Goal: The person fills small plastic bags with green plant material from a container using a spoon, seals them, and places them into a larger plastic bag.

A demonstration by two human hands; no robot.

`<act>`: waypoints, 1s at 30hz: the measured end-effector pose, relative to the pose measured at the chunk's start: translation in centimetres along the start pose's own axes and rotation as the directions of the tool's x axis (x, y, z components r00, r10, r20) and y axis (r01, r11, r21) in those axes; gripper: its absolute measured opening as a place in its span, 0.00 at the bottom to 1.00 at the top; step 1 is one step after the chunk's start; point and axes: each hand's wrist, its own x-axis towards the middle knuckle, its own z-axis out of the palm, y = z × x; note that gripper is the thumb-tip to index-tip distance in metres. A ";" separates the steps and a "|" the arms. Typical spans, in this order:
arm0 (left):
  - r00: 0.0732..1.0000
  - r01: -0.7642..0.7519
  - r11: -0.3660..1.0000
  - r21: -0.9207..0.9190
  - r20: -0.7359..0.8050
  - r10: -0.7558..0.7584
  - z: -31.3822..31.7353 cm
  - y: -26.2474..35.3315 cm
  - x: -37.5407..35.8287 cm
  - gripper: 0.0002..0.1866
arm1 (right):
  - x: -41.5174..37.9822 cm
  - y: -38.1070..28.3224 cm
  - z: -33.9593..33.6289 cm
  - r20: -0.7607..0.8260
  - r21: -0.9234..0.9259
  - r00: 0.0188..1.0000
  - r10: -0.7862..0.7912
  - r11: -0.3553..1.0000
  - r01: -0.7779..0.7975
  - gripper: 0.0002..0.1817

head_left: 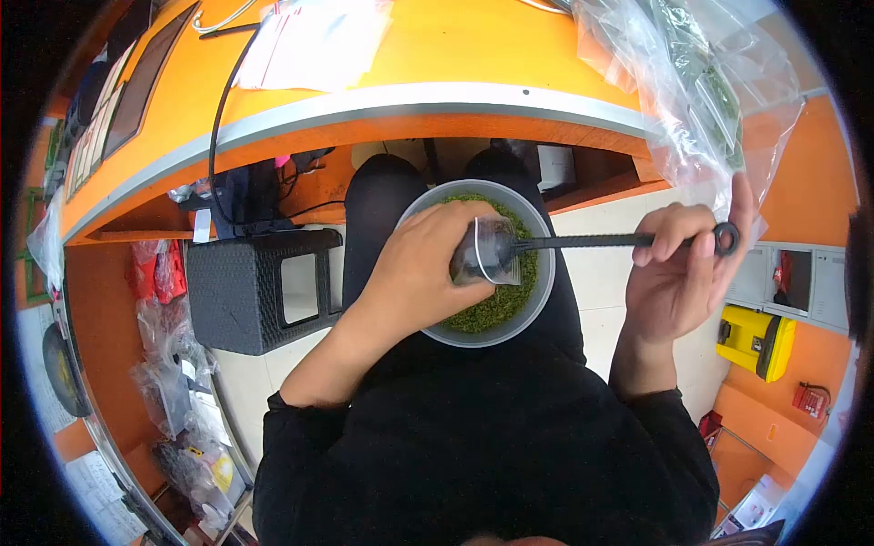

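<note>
A round, pale grey tub (pixel 545 289) rests on the person's lap, filled with a green, crumbly, moss-like material (pixel 482 317). Over the tub, my left hand (pixel 414 259) is wrapped round a small clear plastic bag (pixel 494 247), its mouth facing right. A long black spoon (pixel 583 242) with a ring at its end is pinched between the thumb and fingers of my right hand (pixel 681 264). The spoon's head is at the bag's mouth; the plastic and my left hand partly hide it. My right index finger points away from the handle.
An orange desk (pixel 455 45) with a grey edge curves ahead, bearing flat plastic bags (pixel 314 45) and a large clear bag (pixel 701 91) hanging over its right edge. A black stool (pixel 259 291) stands left. A yellow case (pixel 756 341) is at right.
</note>
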 end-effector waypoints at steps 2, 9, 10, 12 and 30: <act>0.997 0.075 0.994 -0.075 0.025 -0.073 0.2 -0.1 -0.2 0.23 | 0.3 0.5 0.0 -0.008 -0.009 1.000 0.020 1.000 -0.020 0.29; 0.991 0.095 0.919 -0.382 -0.048 -0.122 -0.3 -0.4 -0.6 0.32 | -0.3 1.2 -1.1 -0.069 0.052 0.996 -0.048 0.997 0.052 0.22; 0.991 0.106 0.896 -0.431 -0.030 -0.132 -0.3 -0.5 -0.6 0.30 | -0.4 1.1 -1.3 -0.086 0.039 0.995 -0.047 0.998 0.050 0.18; 0.993 0.104 0.893 -0.438 -0.010 -0.120 -0.3 -0.7 -0.5 0.29 | -0.5 0.9 -1.3 -0.097 0.046 0.994 -0.059 0.997 0.063 0.18; 0.927 0.130 0.134 -0.982 0.073 -0.368 -2.3 -2.1 -0.9 0.29 | -1.3 3.7 -1.1 0.280 -0.482 0.897 0.343 0.858 -0.178 0.15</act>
